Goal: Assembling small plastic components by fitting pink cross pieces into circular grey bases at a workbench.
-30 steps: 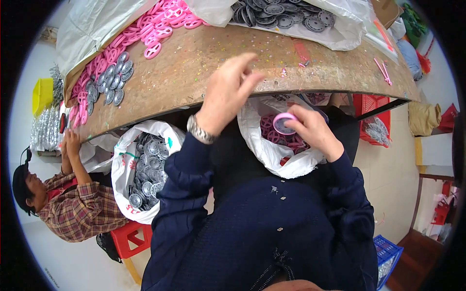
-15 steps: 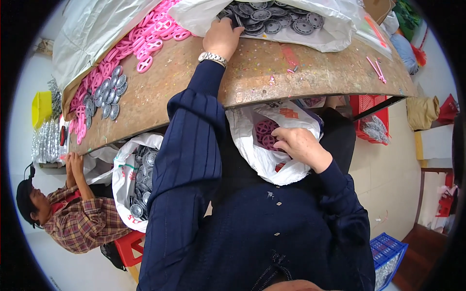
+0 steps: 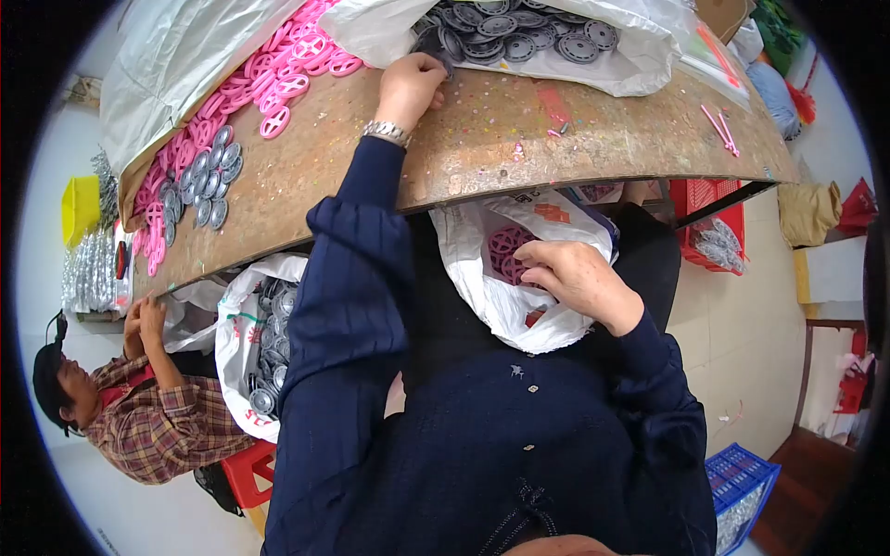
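Note:
At the table's far side, my left hand point(image 3: 411, 91) has its fingers closed on a dark grey plastic disc point(image 3: 434, 48), partly hidden and blurred. The disc is by the mouth of a white sack point(image 3: 640, 76), where many like grey discs point(image 3: 519, 46) are heaped. Lower down, my right hand point(image 3: 582, 285) is curled over an open white bag point(image 3: 501, 320) on my lap. Its fingertips meet pink spoked rings point(image 3: 506, 252) inside the bag; whatever is between those fingers cannot be made out.
Pink spoked rings point(image 3: 275, 85) and silver-grey discs point(image 3: 211, 181) are piled at the table's left. A white bag of grey discs point(image 3: 263, 400) stands beside my left arm. A co-worker point(image 3: 171, 417) sits at the left. A red crate point(image 3: 709, 227) and blue crate point(image 3: 742, 496) are on the right.
My left hand has drawn slightly back and left from the heap of grey discs, a disc in its fingers. My right hand has hardly moved.

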Demonstrator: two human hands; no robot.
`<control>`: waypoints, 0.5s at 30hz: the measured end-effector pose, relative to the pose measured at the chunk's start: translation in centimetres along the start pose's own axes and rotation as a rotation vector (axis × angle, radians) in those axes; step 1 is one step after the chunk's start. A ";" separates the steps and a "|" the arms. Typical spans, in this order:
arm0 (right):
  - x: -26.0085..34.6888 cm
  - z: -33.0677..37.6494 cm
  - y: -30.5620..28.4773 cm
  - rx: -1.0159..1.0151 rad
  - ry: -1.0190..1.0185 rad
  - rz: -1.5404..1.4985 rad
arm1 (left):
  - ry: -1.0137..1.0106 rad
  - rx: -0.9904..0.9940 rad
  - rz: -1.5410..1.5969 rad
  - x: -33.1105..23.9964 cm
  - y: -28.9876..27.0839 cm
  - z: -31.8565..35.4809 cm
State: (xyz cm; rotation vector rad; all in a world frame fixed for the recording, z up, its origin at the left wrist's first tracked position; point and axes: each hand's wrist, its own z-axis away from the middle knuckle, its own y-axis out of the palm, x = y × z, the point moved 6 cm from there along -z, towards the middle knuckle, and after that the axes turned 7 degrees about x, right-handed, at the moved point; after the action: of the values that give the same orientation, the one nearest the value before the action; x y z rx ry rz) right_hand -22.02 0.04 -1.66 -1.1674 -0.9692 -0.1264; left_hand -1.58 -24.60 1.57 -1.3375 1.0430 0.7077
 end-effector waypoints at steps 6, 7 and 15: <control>1.3 -0.6 -3.1 -0.178 -0.062 -0.150 | -0.037 0.249 0.361 -1.7 -1.0 6.9; 1.6 -0.9 -4.0 -0.277 -0.071 -0.206 | -0.052 0.314 0.446 -1.9 -1.2 8.2; 1.1 -5.4 -5.5 -0.292 0.068 -0.781 | -0.002 0.612 0.423 -4.2 1.3 14.3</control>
State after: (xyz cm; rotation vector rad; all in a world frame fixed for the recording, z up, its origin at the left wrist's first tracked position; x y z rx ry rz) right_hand -21.26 -6.31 2.77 -0.9766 -1.3321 -0.9511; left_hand -1.68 -9.79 3.68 -0.5937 1.4186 0.6212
